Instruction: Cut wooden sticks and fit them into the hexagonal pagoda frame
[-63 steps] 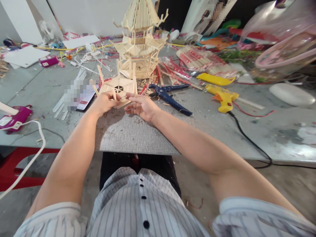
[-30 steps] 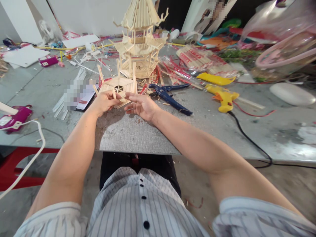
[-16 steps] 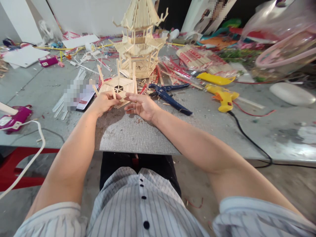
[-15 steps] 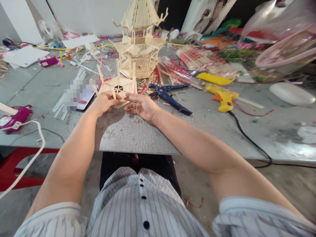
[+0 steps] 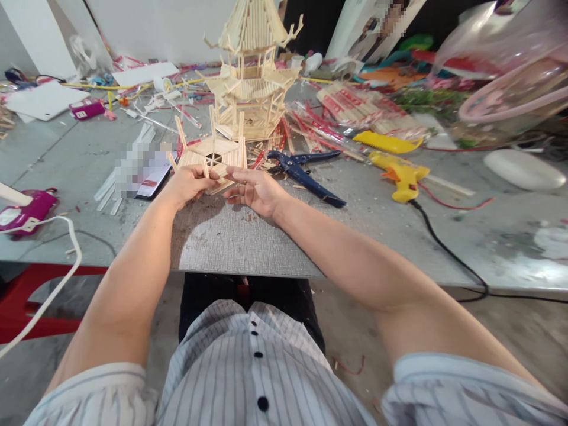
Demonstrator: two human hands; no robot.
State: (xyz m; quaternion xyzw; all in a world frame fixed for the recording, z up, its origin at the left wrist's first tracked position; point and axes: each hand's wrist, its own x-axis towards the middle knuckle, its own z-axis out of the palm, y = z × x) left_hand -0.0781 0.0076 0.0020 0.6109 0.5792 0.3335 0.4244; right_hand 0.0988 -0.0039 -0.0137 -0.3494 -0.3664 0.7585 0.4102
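A small hexagonal platform of pale wooden sticks [image 5: 216, 155], with upright posts at its corners, rests on the grey table [image 5: 248, 236]. My left hand [image 5: 189, 184] is closed on its near left edge, pinching a short upright stick. My right hand [image 5: 255, 190] touches the near right edge, thumb and forefinger on the sticks and the other fingers loosely curled. Behind the platform stands a tall stick pagoda [image 5: 251, 71] with a pointed roof.
Blue cutters [image 5: 304, 171] lie right of my hands, a yellow glue gun [image 5: 400, 174] with a black cord further right. A phone [image 5: 144, 168] lies to the left, a pink tool [image 5: 26, 213] at the far left. Stick packets and scraps litter the back.
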